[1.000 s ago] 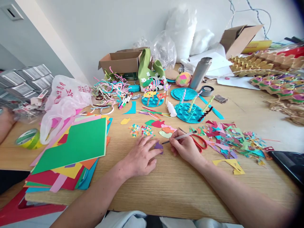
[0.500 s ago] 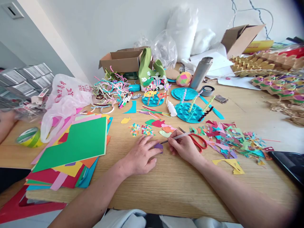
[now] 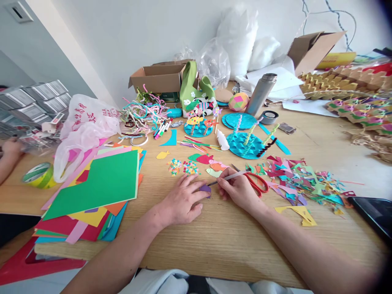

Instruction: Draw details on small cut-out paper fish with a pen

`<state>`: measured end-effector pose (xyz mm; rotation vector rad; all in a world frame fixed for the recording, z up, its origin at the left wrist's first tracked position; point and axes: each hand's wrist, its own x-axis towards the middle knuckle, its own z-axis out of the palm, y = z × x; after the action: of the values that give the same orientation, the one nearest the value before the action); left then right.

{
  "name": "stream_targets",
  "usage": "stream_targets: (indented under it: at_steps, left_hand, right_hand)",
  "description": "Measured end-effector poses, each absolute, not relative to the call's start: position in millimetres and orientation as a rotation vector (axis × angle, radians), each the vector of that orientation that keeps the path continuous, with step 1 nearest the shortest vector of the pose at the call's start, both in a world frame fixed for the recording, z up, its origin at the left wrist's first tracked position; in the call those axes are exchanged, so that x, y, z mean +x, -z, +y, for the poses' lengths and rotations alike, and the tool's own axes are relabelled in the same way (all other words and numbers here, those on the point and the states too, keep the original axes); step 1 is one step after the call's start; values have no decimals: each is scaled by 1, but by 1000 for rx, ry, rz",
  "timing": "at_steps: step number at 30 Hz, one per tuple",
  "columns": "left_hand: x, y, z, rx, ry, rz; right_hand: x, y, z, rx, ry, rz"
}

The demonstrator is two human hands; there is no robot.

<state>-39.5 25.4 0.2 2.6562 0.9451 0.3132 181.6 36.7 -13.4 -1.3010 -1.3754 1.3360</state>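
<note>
My left hand (image 3: 184,200) lies flat on the table with its fingers spread, pressing down a small purple paper piece (image 3: 205,188) that is partly hidden under the fingers. In a writing grip, my right hand (image 3: 235,188) is closed on a slim pen (image 3: 235,175), its dark tip close to the purple piece. Red-handled scissors (image 3: 258,183) rest on the table just beyond the right hand. Several paper fish lie past the fingertips, among them a red fish (image 3: 204,159) and a pale green one (image 3: 213,172). A yellow paper fish (image 3: 162,154) sits further left.
Stacked coloured paper (image 3: 101,183) covers the left side, beside a tape roll (image 3: 39,174). Paper scraps (image 3: 297,175) are heaped at right, near a dark device (image 3: 372,214). Behind stand blue discs (image 3: 245,147), a glue bottle (image 3: 222,140) and a metal flask (image 3: 261,94). Another person's hand (image 3: 11,149) shows far left.
The view has shifted very slightly. My hands, the pen and the purple piece keep nearly the same positions. At far left, the other person's hand has come a little further into view.
</note>
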Motion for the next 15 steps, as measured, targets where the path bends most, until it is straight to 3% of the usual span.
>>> stream_targets:
  at_steps: [15]
  left_hand:
    - [-40,0,25,2655,-310,945]
  right_hand:
    - [181,13,36,-1326,-1318,-1373]
